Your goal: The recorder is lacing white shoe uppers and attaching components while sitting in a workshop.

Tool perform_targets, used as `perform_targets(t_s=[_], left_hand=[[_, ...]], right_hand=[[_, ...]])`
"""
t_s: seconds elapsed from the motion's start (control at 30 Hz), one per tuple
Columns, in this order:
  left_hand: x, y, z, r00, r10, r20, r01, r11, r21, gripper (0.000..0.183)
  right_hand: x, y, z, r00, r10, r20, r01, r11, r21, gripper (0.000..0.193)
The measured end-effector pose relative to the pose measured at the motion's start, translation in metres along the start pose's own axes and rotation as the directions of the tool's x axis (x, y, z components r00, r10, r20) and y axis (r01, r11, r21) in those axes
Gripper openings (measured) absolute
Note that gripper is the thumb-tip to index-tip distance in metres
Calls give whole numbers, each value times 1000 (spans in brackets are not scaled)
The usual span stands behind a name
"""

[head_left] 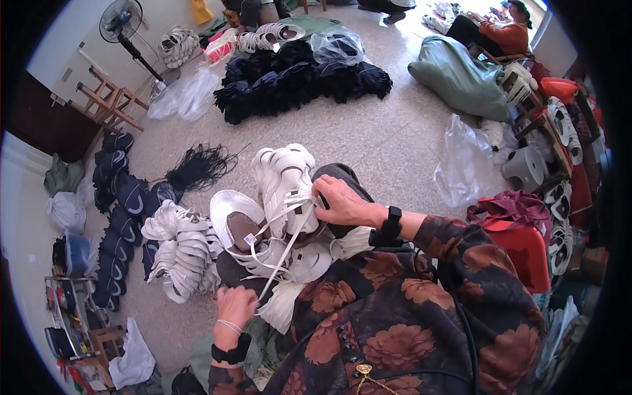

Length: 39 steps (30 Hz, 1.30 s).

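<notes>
A white sneaker upper lies across my lap, its toe pointing away from me. A flat white shoelace stretches taut from its eyelets down toward my left hand, whose fingers are closed at the lower end of it. My right hand is closed at the upper's right edge, thumb and fingers pinching the lacing there. Beside it on the left rests a second white upper, opening upward, with a small white tag inside. More loose white laces lie in a bundle over my lap.
Nested white uppers are stacked on the floor at left, near rows of dark uppers and a black lace bundle. Ahead lies a black heap. At right stand a red stool and a shoe rack; a person sits far right.
</notes>
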<state>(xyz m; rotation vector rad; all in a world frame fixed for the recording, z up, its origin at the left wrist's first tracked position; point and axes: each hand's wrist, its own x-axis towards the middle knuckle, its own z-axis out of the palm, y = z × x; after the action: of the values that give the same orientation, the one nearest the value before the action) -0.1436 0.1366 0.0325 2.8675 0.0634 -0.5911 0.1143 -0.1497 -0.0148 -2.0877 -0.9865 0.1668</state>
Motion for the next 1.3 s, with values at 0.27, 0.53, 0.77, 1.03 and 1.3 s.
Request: perform_targets(t_s=[0.27, 0.53, 0.77, 1.03, 1.3], left_hand=[[110, 103, -28, 662, 186, -726, -329, 943, -58, 25], [138, 125, -3, 680, 165, -715, -204, 978, 32, 22], [147, 129, 5, 720, 162, -675, -194, 981, 29, 21], [148, 128, 6, 683, 196, -704, -237, 971, 40, 18], [147, 127, 9, 679, 179, -712, -230, 973, 25, 16]], right_hand=[[4, 1, -2, 999, 28, -21, -25, 990, 136, 25], [13, 2, -4, 962, 256, 92, -272, 918, 288, 23], [43, 19, -26, 810, 277, 516, -585, 338, 737, 15], [10, 5, -16, 875, 446, 190, -446, 585, 678, 25], [13, -1, -4, 907, 354, 228, -415, 655, 631, 27]])
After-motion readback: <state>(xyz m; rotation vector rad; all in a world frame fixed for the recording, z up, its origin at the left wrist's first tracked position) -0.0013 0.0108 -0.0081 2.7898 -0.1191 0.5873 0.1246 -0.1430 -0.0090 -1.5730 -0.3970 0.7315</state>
